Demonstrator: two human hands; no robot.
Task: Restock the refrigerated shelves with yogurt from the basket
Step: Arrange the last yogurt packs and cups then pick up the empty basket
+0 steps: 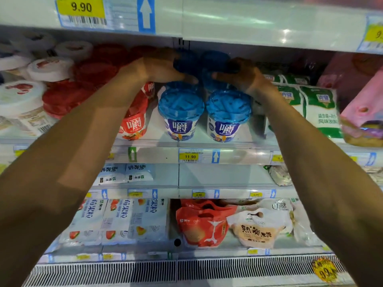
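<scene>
Both my arms reach into the middle refrigerated shelf. My left hand grips a blue-lidded yogurt cup deep in the shelf, thumb underneath. Right beside it, my right hand grips a second blue-lidded cup. Both held cups sit above the rear row and are dark and partly hidden. Two more blue-lidded cups stand upright at the shelf front, below my hands. The basket is out of view.
Red-lidded cups and white-lidded cups fill the shelf to the left. Green-and-white bags and a pink package lie to the right. The upper shelf's edge hangs close overhead. Pouches and bags fill the lower shelves.
</scene>
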